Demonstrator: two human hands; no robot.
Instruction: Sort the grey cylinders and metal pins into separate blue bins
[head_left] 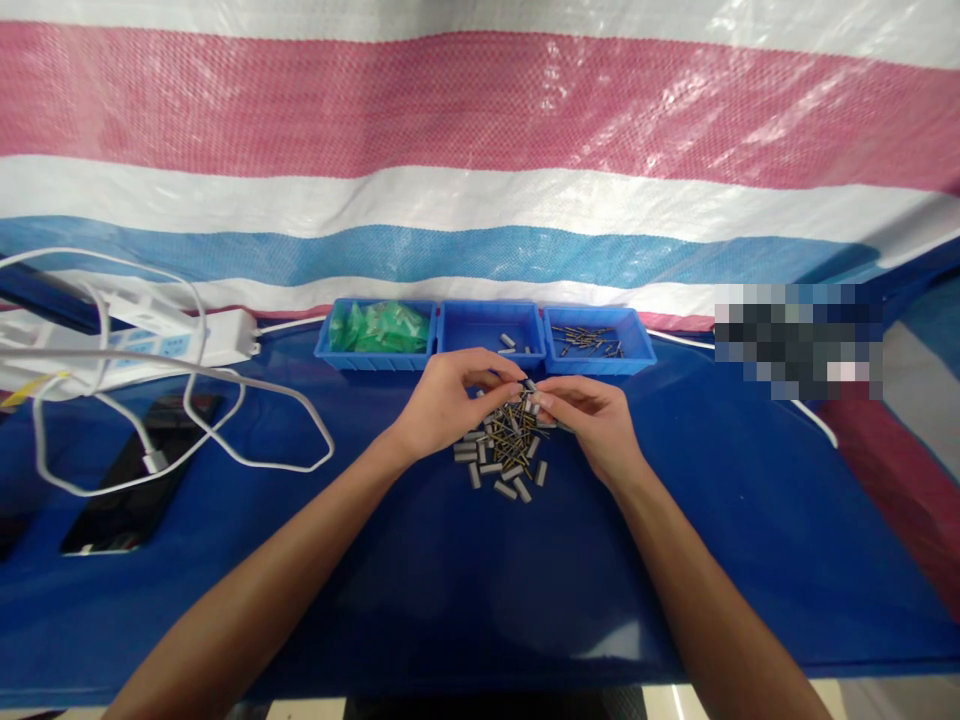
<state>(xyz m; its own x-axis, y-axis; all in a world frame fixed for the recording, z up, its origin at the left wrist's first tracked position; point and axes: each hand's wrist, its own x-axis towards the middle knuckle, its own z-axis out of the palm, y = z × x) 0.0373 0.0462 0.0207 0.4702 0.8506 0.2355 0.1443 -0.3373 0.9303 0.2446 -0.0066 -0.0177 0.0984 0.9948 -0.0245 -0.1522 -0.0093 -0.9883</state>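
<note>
My left hand [450, 400] and my right hand [589, 415] meet fingertip to fingertip over a small pile of grey sleeves and thin dark pins [504, 455] on the blue table cover. Both hands pinch tiny parts between thumb and forefinger; the parts are too small to name. Behind the hands stand three blue trays side by side: the left tray [327, 345] holds green plastic bags, the middle tray [450, 335] holds a few grey sleeves, the right tray [637, 345] holds several dark pins.
A white power strip [172, 335] with looping white cables [247, 400] lies at the left. A dark phone [131, 490] lies flat, plugged in. A striped tarpaulin hangs behind the table. The table's front edge runs near the bottom.
</note>
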